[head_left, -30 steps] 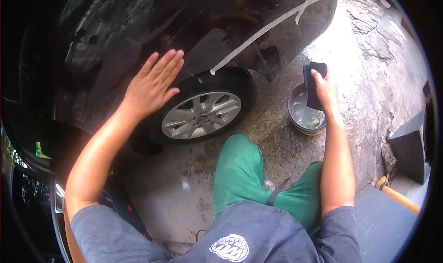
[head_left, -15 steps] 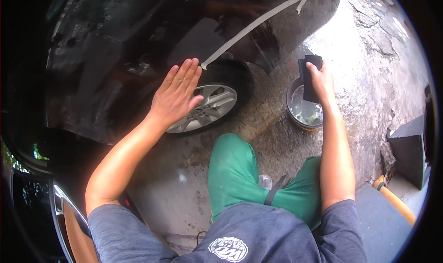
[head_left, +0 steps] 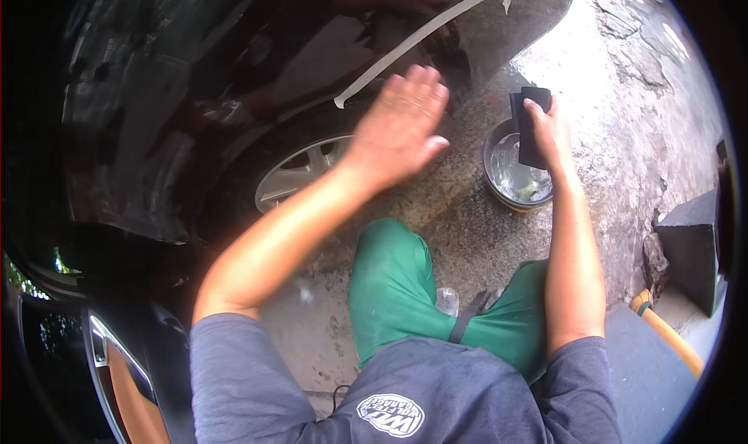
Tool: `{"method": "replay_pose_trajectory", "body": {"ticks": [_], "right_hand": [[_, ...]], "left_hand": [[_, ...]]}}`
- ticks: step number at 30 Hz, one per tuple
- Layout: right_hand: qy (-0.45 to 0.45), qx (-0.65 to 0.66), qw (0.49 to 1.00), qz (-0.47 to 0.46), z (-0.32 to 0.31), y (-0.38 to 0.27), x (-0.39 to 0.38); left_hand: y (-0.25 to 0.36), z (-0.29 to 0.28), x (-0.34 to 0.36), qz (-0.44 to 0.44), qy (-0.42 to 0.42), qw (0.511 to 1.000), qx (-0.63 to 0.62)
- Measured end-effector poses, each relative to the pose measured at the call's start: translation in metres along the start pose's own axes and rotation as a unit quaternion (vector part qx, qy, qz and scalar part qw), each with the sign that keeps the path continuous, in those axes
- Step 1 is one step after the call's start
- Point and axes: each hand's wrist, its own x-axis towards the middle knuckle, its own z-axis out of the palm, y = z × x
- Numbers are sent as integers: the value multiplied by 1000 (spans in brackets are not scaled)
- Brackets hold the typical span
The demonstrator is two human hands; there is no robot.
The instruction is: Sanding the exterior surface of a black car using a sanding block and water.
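Observation:
My right hand [head_left: 548, 130] grips a black flat block [head_left: 534, 144], held upright over a round bucket [head_left: 492, 180] of cloudy water; a dark edge sticks out on its left side. The thumb lies across its face. Slightly blurred, my left hand [head_left: 399, 128] is stretched out flat with nothing in it, in front of the dark car body [head_left: 257, 70]. A strip of pale masking tape [head_left: 405, 45] runs along the panel above that hand. Whether the left fingers touch the car I cannot tell. My left forearm and hand partly cover the wheel [head_left: 300, 171].
Wet, rough concrete [head_left: 615, 155] lies around the bucket. At the right stand a dark grey block [head_left: 689, 249] and a yellow pipe [head_left: 666, 335]. An open car door [head_left: 128, 366] is at lower left. A clear plastic item [head_left: 447, 300] sits between my knees.
My left hand has swept right from the tape's lower end, past the wheel. My right hand still holds the block over the bucket, shifted slightly. The view has moved a little.

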Motion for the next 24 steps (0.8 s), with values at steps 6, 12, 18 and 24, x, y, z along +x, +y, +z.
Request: {"method": "replay_pose_trajectory", "body": {"ticks": [6, 12, 18, 24], "right_hand": [[22, -57, 998, -18, -6, 7, 1], [-6, -35, 999, 17, -18, 6, -13], [-75, -187, 979, -32, -14, 25, -14], [-219, -251, 943, 22, -3, 41, -17]], "left_hand": [[128, 130, 32, 31, -126, 974, -183], [211, 216, 45, -36, -222, 925, -307], [212, 228, 47, -3, -183, 940, -286], [226, 212, 41, -59, -251, 918, -301]]}}
